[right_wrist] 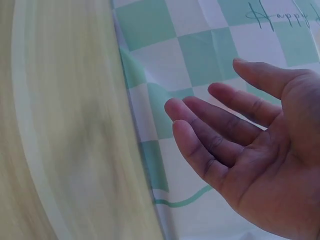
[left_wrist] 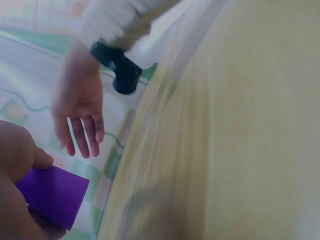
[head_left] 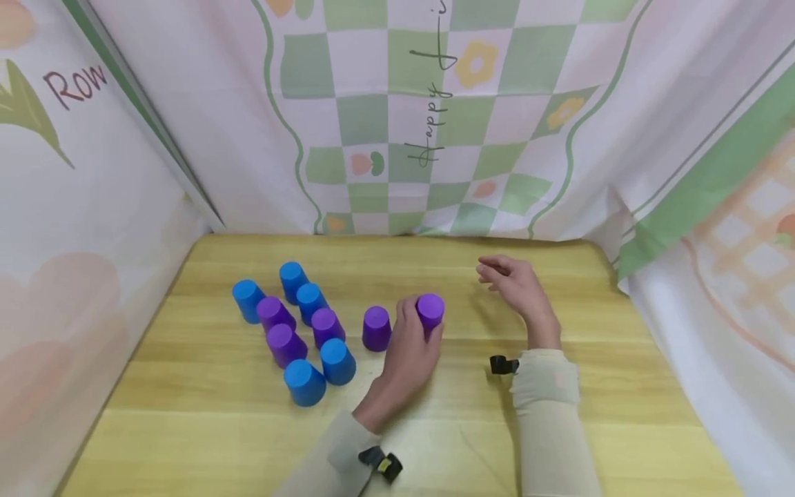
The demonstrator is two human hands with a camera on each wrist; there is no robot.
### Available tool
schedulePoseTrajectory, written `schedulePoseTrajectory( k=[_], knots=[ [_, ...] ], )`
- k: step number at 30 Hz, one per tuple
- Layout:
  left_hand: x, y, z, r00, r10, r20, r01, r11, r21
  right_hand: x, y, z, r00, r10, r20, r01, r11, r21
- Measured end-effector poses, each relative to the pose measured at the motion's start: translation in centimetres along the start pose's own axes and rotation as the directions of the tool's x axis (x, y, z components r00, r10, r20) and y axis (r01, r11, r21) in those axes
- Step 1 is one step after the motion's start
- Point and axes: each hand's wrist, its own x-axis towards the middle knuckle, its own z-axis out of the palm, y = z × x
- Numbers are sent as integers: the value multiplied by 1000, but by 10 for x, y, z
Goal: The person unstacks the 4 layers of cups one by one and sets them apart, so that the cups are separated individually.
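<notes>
A purple cup (head_left: 430,310) is held upside down in my left hand (head_left: 413,348), with the thumb and fingers round its sides. In the left wrist view the same purple cup (left_wrist: 54,196) shows between thumb and fingers. Just left of that hand, another purple cup (head_left: 376,329) stands upside down on the table. My right hand (head_left: 512,286) hovers over the right part of the table, holding nothing. Its fingers are loosely spread with the palm showing in the right wrist view, where the hand (right_wrist: 260,145) touches no object.
Several upside-down cups stand in a group on the left of the wooden table (head_left: 472,428), among them a blue cup (head_left: 305,383) in front and a purple cup (head_left: 327,329). A patterned curtain (head_left: 428,124) hangs along the back edge. More cloth hangs at both sides.
</notes>
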Motion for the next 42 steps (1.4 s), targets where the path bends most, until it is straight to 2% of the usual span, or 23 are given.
schedulePoseTrajectory(
  k=[3,7,12,16,24,33,37,39,42],
  knots=[
    [-19,-3,-13,999,7,41,-7,1000,-2,1,4,2,1000,1,17,-1,1000,-10],
    [-43,-11,-30,996,-21,85,20,1000,12,1,8,3,999,8,33,-8,1000,-24],
    [-63,-22,-42,993,-73,95,70,997,36,0,9,0,999,13,51,-12,999,-31],
    [-69,-29,-43,991,-101,87,96,994,57,-2,8,-3,998,16,59,-13,999,-42],
    [-72,-38,-42,991,-120,52,116,991,60,-3,8,-7,998,21,66,-18,999,-49],
    [-78,-44,-38,984,-160,83,157,987,38,-6,8,-2,997,20,77,-17,999,-40],
    [-86,-37,-40,972,-213,100,209,977,52,-6,9,-1,996,15,84,-10,999,-52],
    [-91,-24,-48,965,-239,108,231,970,79,-7,8,0,996,14,90,-7,997,-74],
    [-96,1,-70,970,-225,96,213,970,118,-9,5,2,995,8,98,5,991,-137]
  ],
)
